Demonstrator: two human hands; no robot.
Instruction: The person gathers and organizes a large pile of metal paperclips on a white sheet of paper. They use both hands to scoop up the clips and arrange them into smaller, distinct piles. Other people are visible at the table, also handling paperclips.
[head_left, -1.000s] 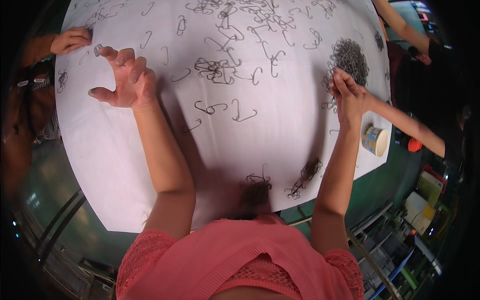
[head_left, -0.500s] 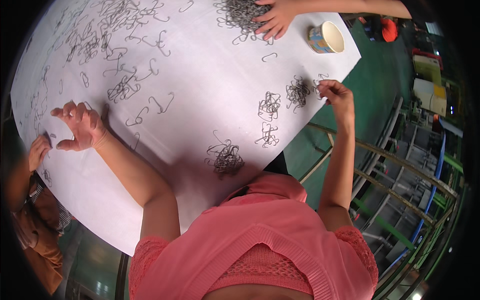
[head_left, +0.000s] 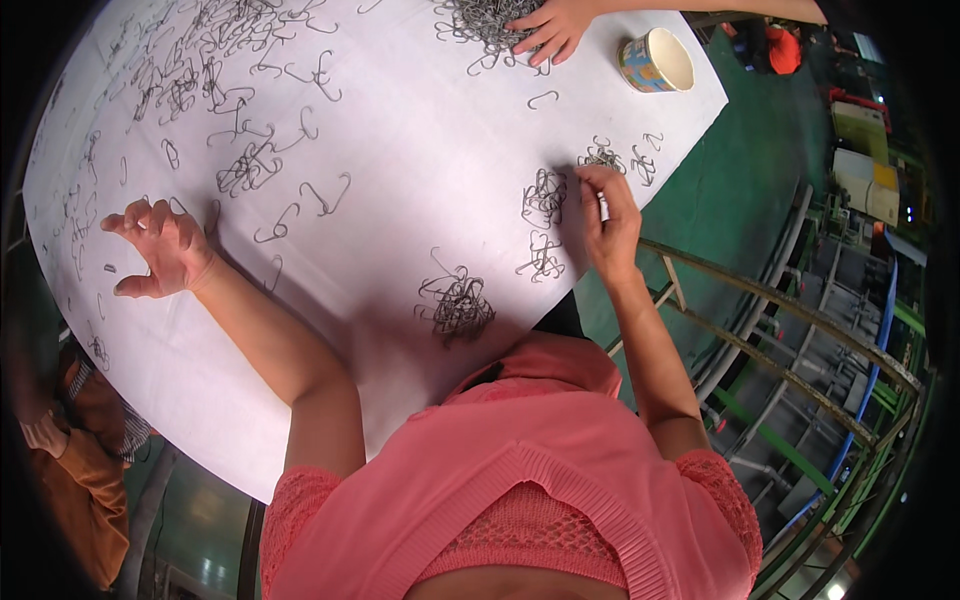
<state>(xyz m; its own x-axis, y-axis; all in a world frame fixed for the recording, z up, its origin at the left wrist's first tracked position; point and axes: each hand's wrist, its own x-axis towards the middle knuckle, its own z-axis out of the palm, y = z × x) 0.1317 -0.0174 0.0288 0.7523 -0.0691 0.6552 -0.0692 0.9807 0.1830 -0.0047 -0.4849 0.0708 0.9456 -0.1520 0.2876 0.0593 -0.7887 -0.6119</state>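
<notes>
Thin grey S-shaped wire hooks lie in heaps on a white table (head_left: 390, 190). My left hand (head_left: 165, 250) is held over the left side with its fingers spread and curved, nothing visible in it. At the right, my right hand (head_left: 612, 222) has its fingers bent together beside a small pile of hooks (head_left: 545, 198); whether a hook is between the fingertips is hidden. Just beyond it sits another pile (head_left: 602, 155), partly covered by the fingers. A smaller group (head_left: 645, 165) lies near the right edge, and a denser heap (head_left: 457, 308) close to my body.
Another person's hand (head_left: 550, 28) rests on a large hook heap (head_left: 480, 25) at the far side. A paper tub (head_left: 655, 62) stands at the far right corner. Loose hooks (head_left: 215, 80) spread over the far left. A metal railing (head_left: 780, 290) runs beyond the right edge.
My right hand has moved left from the group at the table's right edge to beside the nearer piles. A co-worker's hand at the left has drawn back off the table. My left hand stays put.
</notes>
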